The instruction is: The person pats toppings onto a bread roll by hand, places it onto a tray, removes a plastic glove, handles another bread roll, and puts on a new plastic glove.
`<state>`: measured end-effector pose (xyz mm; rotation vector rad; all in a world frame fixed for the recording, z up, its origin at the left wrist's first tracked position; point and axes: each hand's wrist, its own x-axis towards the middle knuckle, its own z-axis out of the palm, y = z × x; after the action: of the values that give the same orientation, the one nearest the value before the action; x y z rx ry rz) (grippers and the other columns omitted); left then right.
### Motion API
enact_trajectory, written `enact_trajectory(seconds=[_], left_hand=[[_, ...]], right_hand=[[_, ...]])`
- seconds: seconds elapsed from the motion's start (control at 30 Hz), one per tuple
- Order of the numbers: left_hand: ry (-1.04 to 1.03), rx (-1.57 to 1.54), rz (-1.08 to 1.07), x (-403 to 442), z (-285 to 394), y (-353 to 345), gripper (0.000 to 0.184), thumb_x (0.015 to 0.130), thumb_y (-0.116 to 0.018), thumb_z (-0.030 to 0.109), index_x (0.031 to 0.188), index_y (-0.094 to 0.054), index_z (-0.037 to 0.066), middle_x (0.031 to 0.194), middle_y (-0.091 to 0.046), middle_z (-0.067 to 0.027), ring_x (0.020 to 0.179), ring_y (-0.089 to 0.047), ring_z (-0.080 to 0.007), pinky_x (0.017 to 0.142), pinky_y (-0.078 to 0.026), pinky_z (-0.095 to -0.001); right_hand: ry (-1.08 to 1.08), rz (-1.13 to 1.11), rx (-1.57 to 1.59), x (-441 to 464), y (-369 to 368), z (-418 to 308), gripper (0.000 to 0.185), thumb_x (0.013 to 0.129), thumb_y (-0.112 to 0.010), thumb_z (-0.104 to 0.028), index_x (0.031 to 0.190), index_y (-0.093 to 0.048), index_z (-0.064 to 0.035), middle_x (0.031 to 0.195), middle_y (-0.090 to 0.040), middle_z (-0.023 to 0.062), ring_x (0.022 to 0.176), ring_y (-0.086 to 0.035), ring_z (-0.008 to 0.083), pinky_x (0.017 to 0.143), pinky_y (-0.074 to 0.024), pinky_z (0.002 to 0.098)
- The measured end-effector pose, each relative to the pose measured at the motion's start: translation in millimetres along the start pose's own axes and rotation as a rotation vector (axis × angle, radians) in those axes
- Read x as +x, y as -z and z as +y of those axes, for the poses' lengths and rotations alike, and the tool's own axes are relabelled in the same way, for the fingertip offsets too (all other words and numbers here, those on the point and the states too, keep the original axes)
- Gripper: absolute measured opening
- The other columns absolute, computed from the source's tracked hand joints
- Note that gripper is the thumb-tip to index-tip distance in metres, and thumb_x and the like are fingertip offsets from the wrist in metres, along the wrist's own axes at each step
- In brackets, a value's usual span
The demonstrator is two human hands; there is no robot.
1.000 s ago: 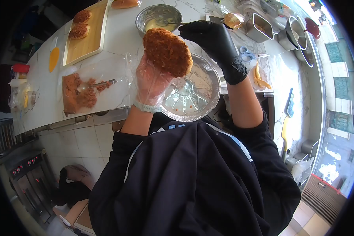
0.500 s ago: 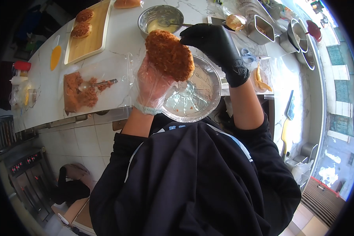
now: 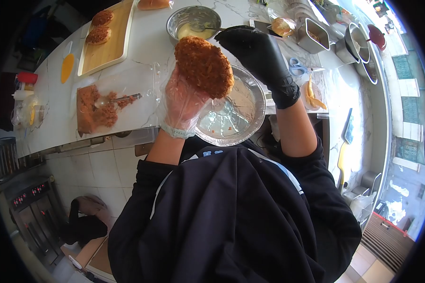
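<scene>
My left hand, in a clear plastic glove, holds up a bun covered in reddish-brown shreds like meat floss. Its pale side shows along the right edge. My right hand, in a black glove, is beside the bun's upper right edge, fingers bent and drawn together. Whether anything is between those fingertips is hidden. Below the bun is a round foil pan with a few crumbs in it. Behind the bun stands a metal bowl of pale yellow cream with a utensil in it.
At the left are a wooden tray with two coated buns, an orange spatula, and brown shreds on plastic with a spoon. Blue scissors, a banana peel and a metal container are at the right.
My right hand has shifted slightly up, and its fingertips have come away from the bun's edge. My left hand and the bun have hardly moved.
</scene>
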<state>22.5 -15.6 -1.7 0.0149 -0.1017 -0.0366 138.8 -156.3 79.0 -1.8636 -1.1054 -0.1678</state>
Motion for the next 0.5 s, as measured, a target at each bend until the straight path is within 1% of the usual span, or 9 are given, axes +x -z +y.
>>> enact_trajectory(seconds=[0.03,0.13,0.23,0.27,0.37,0.4,0.47,0.5], left_hand=[[-0.002,-0.002,-0.01,-1.0,0.6,1.4,0.047,0.099,-0.029,0.036,0.141,-0.033,0.014,0.141,-0.038,-0.0139,0.131,-0.035,-0.0315,0.108,-0.027,-0.0543],[-0.008,-0.012,-0.041,-2.4,2.3,3.3,0.047,0.099,-0.028,0.036,0.141,-0.032,0.014,0.142,-0.036,-0.0136,0.132,-0.034,-0.0313,0.108,-0.026,-0.0543],[-0.017,-0.007,-0.051,-3.3,0.7,0.1,0.048,0.099,-0.027,0.037,0.141,-0.031,0.014,0.142,-0.036,-0.0135,0.132,-0.034,-0.0313,0.108,-0.026,-0.0548],[-0.015,0.008,-0.042,-3.7,-0.3,-2.1,0.049,0.099,-0.026,0.038,0.142,-0.031,0.014,0.142,-0.036,-0.0137,0.132,-0.034,-0.0314,0.108,-0.026,-0.0552],[-0.016,0.045,0.004,-4.0,-2.2,-2.4,0.05,0.099,-0.025,0.039,0.142,-0.03,0.014,0.142,-0.036,-0.014,0.132,-0.034,-0.0317,0.108,-0.027,-0.0556],[-0.02,0.057,0.022,-4.1,-2.0,-2.1,0.05,0.099,-0.025,0.039,0.142,-0.03,0.014,0.143,-0.035,-0.0141,0.132,-0.034,-0.0318,0.108,-0.027,-0.0556],[0.0,0.01,-0.01,-5.1,-1.1,-0.5,0.05,0.099,-0.025,0.04,0.142,-0.03,0.014,0.143,-0.035,-0.014,0.132,-0.034,-0.032,0.108,-0.026,-0.0557],[0.01,-0.014,-0.025,-5.7,-1.2,-0.6,0.05,0.099,-0.025,0.04,0.142,-0.03,0.014,0.143,-0.035,-0.014,0.133,-0.033,-0.032,0.108,-0.026,-0.0558]], right_hand=[[0.031,0.039,0.006,-1.0,1.5,0.2,0.017,0.081,-0.06,-0.009,0.095,-0.07,-0.0057,0.092,-0.067,0.015,0.078,-0.066,0.0277,0.074,-0.0516,0.032],[0.015,-0.023,-0.052,-10.9,7.6,-9.6,0.027,0.08,-0.056,-0.006,0.104,-0.067,-0.0088,0.108,-0.063,0.0158,0.093,-0.062,0.0303,0.084,-0.0491,0.0357],[0.154,-0.082,-0.163,-21.5,2.6,-13.9,0.039,0.077,-0.053,-0.003,0.112,-0.064,-0.0123,0.124,-0.054,0.0155,0.111,-0.052,0.0349,0.096,-0.0417,0.0414],[0.154,-0.158,-0.235,-25.4,0.6,-10.9,0.044,0.076,-0.052,-0.006,0.118,-0.062,-0.016,0.135,-0.044,0.0149,0.123,-0.039,0.0385,0.103,-0.0329,0.0474],[0.138,-0.148,-0.231,-30.8,-4.7,-8.3,0.046,0.078,-0.048,-0.014,0.122,-0.059,-0.0195,0.14,-0.039,0.0146,0.125,-0.035,0.0395,0.106,-0.0264,0.0497],[0.126,-0.145,-0.176,-30.5,-2.6,-7.4,0.048,0.077,-0.047,-0.017,0.124,-0.058,-0.0204,0.141,-0.037,0.0144,0.126,-0.034,0.0402,0.106,-0.0246,0.0504],[0.103,-0.138,-0.066,-29.1,4.1,-5.0,0.051,0.077,-0.044,-0.023,0.127,-0.056,-0.0222,0.144,-0.034,0.014,0.127,-0.031,0.0416,0.107,-0.0212,0.0517],[0.114,-0.154,-0.114,-31.0,3.2,-4.0,0.051,0.078,-0.044,-0.025,0.128,-0.055,-0.0224,0.144,-0.032,0.0138,0.127,-0.03,0.042,0.108,-0.0202,0.0519]])
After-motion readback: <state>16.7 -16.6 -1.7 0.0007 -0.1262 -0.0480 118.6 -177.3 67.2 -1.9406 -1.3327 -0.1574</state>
